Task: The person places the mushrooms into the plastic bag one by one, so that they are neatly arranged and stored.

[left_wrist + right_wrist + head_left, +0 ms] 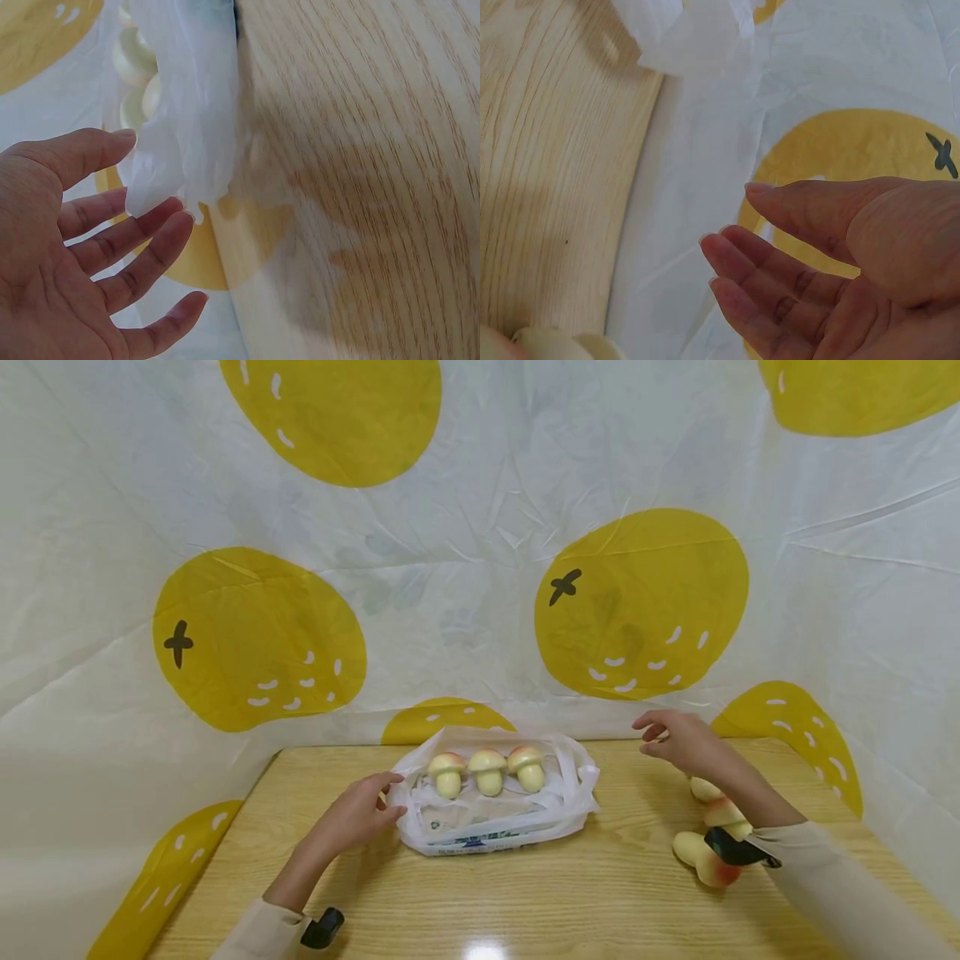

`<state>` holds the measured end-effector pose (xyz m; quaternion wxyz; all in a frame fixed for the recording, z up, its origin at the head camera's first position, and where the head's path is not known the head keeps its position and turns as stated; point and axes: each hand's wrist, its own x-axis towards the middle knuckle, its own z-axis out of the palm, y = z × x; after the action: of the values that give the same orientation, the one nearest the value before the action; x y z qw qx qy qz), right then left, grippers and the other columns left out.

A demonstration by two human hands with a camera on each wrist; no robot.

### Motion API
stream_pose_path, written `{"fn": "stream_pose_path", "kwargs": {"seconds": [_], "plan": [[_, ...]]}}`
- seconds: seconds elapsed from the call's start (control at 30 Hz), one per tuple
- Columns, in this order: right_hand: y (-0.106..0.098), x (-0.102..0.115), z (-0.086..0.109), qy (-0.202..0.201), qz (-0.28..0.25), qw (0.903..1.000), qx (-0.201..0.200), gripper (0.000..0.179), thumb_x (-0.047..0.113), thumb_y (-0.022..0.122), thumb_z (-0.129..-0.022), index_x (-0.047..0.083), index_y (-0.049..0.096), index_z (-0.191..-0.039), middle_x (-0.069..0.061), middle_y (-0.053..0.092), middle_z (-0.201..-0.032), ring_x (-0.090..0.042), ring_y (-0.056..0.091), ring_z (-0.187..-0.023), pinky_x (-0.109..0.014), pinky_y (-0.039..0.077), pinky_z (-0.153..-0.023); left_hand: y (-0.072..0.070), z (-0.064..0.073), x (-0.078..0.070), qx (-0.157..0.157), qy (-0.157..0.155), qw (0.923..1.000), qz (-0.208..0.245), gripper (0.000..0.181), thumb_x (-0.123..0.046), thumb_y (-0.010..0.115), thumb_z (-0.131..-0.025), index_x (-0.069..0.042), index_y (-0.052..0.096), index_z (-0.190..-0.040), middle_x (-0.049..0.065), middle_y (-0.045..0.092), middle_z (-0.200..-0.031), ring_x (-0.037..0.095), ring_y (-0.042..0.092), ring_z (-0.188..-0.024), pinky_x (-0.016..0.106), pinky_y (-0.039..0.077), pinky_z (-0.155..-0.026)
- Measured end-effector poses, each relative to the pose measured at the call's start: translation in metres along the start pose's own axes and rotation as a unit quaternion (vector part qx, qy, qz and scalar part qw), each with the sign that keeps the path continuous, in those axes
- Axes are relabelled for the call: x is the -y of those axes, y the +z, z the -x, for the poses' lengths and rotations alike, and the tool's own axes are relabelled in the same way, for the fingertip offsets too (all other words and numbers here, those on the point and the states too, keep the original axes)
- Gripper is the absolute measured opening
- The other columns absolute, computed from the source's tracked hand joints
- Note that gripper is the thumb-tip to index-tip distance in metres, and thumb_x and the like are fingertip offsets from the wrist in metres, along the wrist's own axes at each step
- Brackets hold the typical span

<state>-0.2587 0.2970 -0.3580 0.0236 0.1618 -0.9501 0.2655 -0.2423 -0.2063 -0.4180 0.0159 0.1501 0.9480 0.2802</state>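
A white plastic bag (495, 827) lies on the table, its mouth spread open. Three toy mushrooms (487, 772) with cream stems and reddish caps sit side by side in it. At the bag's left edge is my left hand (358, 814), its fingers loosely bent and spread; in the left wrist view the fingertips (180, 217) overlap the bag's edge. My right hand (686, 743) hovers over the far right of the table, relaxed, with nothing between thumb and fingers. Beneath the right forearm lie more toy mushrooms (693, 852), partly hidden by the arm and its black wrist strap.
The wooden table (570, 902) reaches back to a white cloth (465, 627) printed with large yellow fruit, which hangs behind and on both sides. The table's far edge (622, 743) runs just behind the bag.
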Motion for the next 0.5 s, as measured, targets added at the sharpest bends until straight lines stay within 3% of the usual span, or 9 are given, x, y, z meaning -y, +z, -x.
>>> {"fn": "stream_pose_path", "kwargs": {"seconds": [0.5], "plan": [[-0.02, -0.033, 0.018, 0.037, 0.026, 0.9989, 0.011, 0.038, 0.005, 0.074, -0.089, -0.012, 0.061, -0.12, -0.027, 0.069, -0.101, -0.043, 0.066, -0.092, -0.055, 0.054, -0.079, -0.002, 0.001, -0.002, 0.001, 0.002, 1.0, 0.001, 0.047, -0.017, 0.077, -0.091, -0.003, 0.063, -0.133, 0.009, 0.069, -0.112, 0.014, 0.064, -0.084, 0.031, 0.055, -0.07]]}}
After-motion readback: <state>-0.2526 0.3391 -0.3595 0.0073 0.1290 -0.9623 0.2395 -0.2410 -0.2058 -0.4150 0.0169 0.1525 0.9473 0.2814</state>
